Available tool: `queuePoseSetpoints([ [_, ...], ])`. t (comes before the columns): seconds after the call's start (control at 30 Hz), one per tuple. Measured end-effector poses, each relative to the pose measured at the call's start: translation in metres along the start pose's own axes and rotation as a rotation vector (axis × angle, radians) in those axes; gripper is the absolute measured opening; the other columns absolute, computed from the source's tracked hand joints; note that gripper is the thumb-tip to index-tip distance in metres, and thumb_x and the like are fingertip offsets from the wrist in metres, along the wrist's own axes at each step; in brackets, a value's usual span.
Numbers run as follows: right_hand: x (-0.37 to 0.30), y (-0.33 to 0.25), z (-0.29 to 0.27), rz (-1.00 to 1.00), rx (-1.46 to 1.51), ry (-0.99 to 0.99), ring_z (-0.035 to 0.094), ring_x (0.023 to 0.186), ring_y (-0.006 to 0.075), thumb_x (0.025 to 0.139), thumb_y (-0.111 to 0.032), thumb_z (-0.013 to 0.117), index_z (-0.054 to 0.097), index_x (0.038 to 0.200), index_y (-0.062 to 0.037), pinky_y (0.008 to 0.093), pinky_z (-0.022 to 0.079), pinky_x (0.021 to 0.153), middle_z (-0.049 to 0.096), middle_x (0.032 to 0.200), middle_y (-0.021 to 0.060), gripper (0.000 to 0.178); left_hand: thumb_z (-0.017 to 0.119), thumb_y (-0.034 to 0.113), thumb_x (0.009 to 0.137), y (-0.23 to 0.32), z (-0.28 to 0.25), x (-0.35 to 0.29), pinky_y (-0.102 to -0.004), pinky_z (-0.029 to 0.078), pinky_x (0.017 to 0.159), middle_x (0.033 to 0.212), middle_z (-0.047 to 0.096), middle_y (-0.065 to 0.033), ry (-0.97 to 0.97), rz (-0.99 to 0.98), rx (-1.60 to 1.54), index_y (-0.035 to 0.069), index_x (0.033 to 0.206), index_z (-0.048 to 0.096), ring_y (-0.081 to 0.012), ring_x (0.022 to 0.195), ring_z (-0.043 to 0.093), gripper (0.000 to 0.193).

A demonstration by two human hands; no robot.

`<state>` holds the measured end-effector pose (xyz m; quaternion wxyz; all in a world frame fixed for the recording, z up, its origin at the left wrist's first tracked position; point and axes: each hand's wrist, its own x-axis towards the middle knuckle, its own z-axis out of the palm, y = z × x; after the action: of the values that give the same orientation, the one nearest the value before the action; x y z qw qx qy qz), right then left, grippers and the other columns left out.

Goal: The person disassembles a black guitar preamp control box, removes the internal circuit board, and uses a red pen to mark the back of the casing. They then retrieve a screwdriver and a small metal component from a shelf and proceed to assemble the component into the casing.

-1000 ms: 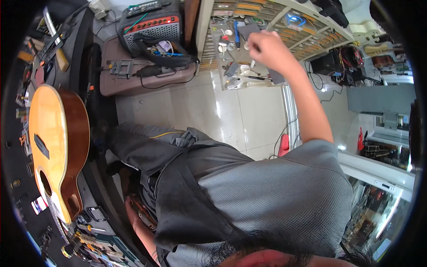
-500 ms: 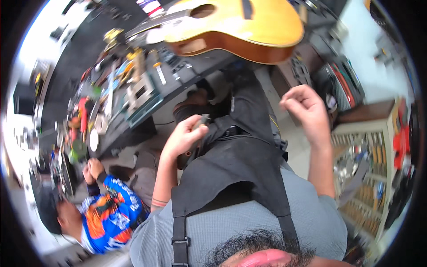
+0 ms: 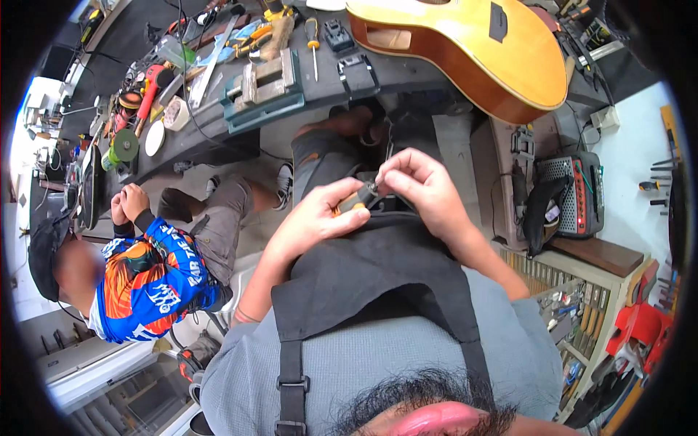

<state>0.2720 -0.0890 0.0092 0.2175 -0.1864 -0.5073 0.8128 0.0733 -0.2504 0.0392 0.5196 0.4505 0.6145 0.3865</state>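
My left hand (image 3: 325, 216) is closed around a small dark grey and yellow object (image 3: 357, 200), held in front of my black apron. Its exact kind is too small to tell. At its far end, the fingers of my right hand (image 3: 418, 185) are pinched together. Whatever they grip there is mostly hidden by the fingers. Beyond my hands, an acoustic guitar (image 3: 465, 51) with an orange-yellow top lies on the dark bench (image 3: 320, 93). A rectangular opening shows in the guitar's brown side.
On the bench stand a green vise (image 3: 265, 91), a yellow-handled screwdriver (image 3: 313, 45) and several other tools. At the left sits a person in a blue and orange shirt (image 3: 163, 283), hands together. A grey amplifier (image 3: 574, 196) and a tool rack (image 3: 582, 312) are at the right.
My right hand has come in from the right to meet the small object in my left hand. The view has turned, so the guitar now appears farther right.
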Motion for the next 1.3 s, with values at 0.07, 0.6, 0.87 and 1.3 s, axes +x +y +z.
queuePoseSetpoints([
  [0.07, 0.002, 0.009, -0.008, -0.013, -0.03, -0.011, 0.073, 0.102, 0.0143, 0.111, -0.015, 0.072, 0.071, 0.118, -0.0003, 0.0326, 0.059, 0.097, 0.077, 0.108, 0.006, 0.016, 0.08, 0.035, 0.103, -0.005, 0.0, 0.004, -0.0298, 0.048, 0.079, 0.098, 0.062, -0.001, 0.032, 0.034, 0.06, -0.001, 0.127, 0.069, -0.0093, 0.092, 0.055, 0.045],
  [0.6, 0.04, 0.018, -0.089, 0.006, -0.012, 0.021, 0.065, 0.101, 0.0057, 0.109, -0.007, 0.074, 0.07, 0.115, -0.003, 0.0246, 0.054, 0.091, 0.067, 0.108, -0.0015, 0.008, 0.077, 0.044, 0.105, 0.025, -0.011, 0.119, -0.0351, 0.05, 0.075, 0.089, 0.066, -0.0063, -0.228, -0.191, 0.234, 0.003, 0.123, 0.07, -0.0145, 0.083, 0.059, 0.046],
  [0.87, 0.049, 0.004, -0.135, 0.048, -0.207, -0.026, 0.071, 0.107, 0.0114, 0.103, -0.002, 0.077, 0.076, 0.115, -0.0007, 0.0287, 0.057, 0.097, 0.074, 0.111, 0.004, 0.012, 0.077, 0.042, 0.099, 0.03, 0.008, 0.15, -0.038, 0.05, 0.071, 0.081, 0.062, -0.0101, -0.157, -0.205, 0.207, 0.001, 0.112, 0.069, -0.0187, 0.075, 0.06, 0.043],
  [1.3, 0.036, -0.001, -0.122, 0.23, -0.138, -0.029, 0.074, 0.109, 0.013, 0.107, -0.001, 0.073, 0.078, 0.118, 0.0022, 0.0288, 0.06, 0.097, 0.074, 0.116, 0.0047, 0.012, 0.076, 0.041, 0.099, 0.011, 0.009, 0.135, -0.0366, 0.048, 0.07, 0.079, 0.061, -0.008, -0.225, -0.32, 0.094, 0.001, 0.102, 0.067, -0.016, 0.074, 0.059, 0.042],
])
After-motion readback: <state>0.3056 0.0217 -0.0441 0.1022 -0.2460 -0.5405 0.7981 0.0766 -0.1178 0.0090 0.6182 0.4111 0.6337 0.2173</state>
